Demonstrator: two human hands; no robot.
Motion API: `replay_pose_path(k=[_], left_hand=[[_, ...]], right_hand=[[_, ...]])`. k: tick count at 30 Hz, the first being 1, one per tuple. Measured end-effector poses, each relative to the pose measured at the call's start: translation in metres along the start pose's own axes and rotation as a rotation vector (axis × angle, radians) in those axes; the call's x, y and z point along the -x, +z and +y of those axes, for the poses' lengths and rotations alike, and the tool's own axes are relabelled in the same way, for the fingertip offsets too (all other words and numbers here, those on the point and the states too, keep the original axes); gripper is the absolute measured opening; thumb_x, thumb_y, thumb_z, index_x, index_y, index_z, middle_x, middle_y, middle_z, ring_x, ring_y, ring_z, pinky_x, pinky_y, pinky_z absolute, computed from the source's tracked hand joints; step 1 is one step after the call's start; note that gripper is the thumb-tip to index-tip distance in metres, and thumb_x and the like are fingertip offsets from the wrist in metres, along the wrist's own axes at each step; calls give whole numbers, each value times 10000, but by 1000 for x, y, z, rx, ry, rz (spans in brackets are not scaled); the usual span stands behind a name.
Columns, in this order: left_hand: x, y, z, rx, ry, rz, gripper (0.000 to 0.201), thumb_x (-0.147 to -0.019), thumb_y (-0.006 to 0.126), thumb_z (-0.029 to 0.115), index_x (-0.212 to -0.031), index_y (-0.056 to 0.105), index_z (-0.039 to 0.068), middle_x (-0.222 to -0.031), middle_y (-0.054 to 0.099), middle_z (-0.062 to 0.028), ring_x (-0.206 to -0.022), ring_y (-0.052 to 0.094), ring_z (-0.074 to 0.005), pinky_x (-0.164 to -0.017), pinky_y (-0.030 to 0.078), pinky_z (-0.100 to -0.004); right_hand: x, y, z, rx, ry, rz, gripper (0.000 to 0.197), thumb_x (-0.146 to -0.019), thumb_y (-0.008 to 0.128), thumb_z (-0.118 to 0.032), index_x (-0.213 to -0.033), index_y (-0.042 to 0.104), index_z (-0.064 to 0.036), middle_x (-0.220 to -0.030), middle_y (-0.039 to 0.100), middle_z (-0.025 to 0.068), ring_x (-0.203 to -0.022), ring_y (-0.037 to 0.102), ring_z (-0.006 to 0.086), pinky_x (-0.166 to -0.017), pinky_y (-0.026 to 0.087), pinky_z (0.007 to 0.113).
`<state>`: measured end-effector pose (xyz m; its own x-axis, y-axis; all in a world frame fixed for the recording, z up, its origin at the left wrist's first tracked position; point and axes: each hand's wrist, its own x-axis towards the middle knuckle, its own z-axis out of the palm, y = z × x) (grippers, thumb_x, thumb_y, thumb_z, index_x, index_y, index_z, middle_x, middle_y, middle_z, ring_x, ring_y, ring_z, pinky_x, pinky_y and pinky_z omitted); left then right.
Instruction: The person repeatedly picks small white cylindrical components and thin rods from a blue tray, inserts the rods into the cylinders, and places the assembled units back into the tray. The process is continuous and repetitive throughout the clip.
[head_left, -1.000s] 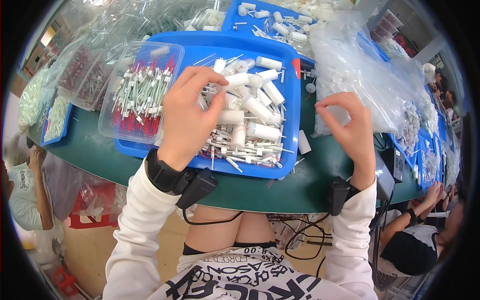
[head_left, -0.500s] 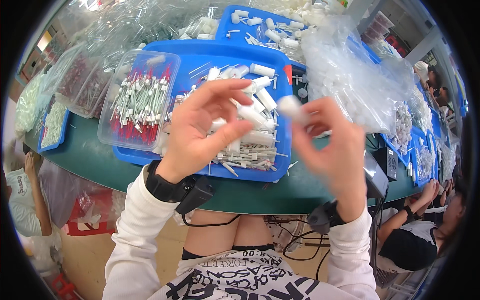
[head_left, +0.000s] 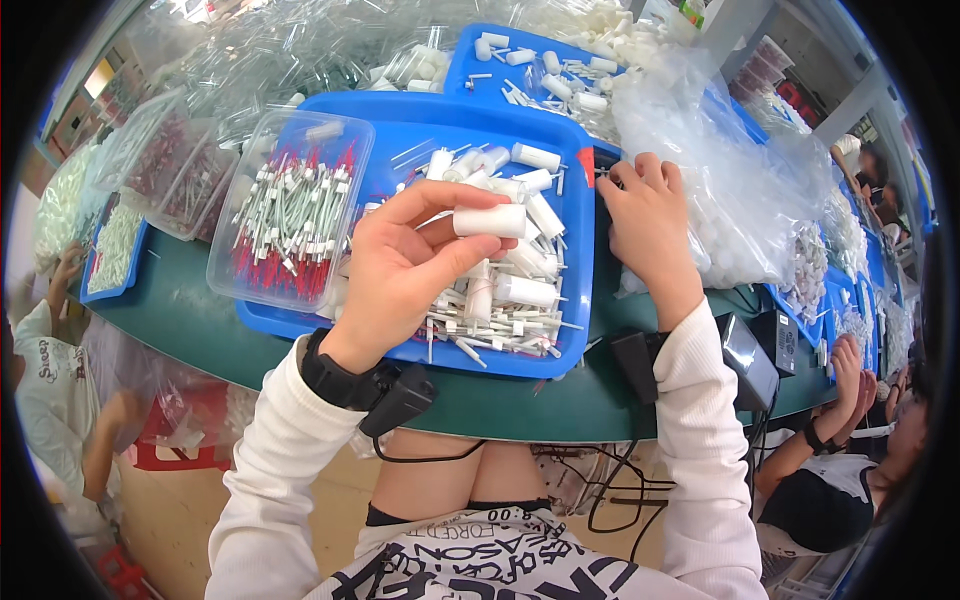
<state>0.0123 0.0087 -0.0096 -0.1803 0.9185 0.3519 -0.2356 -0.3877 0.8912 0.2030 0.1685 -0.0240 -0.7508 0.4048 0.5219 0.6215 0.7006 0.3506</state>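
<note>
A white plastic cylinder (head_left: 488, 220) is pinched between the thumb and fingers of my left hand (head_left: 395, 265), above the blue tray (head_left: 585, 300). In that tray lie many more white cylinders (head_left: 535, 156), thin clear tubes and white-tipped sticks (head_left: 500, 325). Just past the tray's right edge, my right hand (head_left: 648, 225) reaches down with curled fingers at a dark spot beside the clear plastic bag (head_left: 700, 130). Its fingertips are partly hidden, and what they grip, if anything, cannot be made out.
A clear box (head_left: 290, 215) of white-and-red sticks rests over the tray's left part. Behind stands a second blue tray (head_left: 480, 75) with cylinders. A black device (head_left: 745, 360) is on the green table (head_left: 560, 405) at right. Co-workers sit at both sides.
My right hand has let go of the white cylinder and moved away, to the tray's right edge. My left hand now holds a white cylinder between thumb and fingers.
</note>
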Motion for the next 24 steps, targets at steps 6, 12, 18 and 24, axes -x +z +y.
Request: replay_pose_path(k=[6,12,18,24], left_hand=[[-2,-5,-1,-61,-32,-41,221,-892,491,108,-1053,515,-41,-942,597,-121,-788,583,-148,-667,477,-262],[0,-9,-5,-26,-48,-28,303,-941,425,230,-1028,535,-39,-846,600,-93,-677,549,-110,-585,437,-226],[-2,-7,-6,19,-63,-19,243,-919,482,186,-1005,563,-28,-829,623,-106,-635,553,-101,-550,427,-209],[0,-5,-4,-27,-54,-42,240,-917,479,176,-1009,557,-31,-844,626,-112,-648,568,-107,-526,421,-202]], right_hand=[[1,-5,6,-166,85,31,172,-618,588,-38,-784,591,-86,-762,572,33,-829,531,234,-793,381,370],[5,-65,0,-1230,487,299,199,-773,533,5,-969,568,3,-876,605,86,-806,608,166,-687,505,307],[11,-73,-34,-1839,331,280,250,-776,543,50,-1021,509,90,-913,596,135,-824,616,195,-767,526,357],[9,-69,-41,-1836,355,242,256,-774,561,54,-1024,515,81,-941,598,138,-851,614,185,-773,514,320]])
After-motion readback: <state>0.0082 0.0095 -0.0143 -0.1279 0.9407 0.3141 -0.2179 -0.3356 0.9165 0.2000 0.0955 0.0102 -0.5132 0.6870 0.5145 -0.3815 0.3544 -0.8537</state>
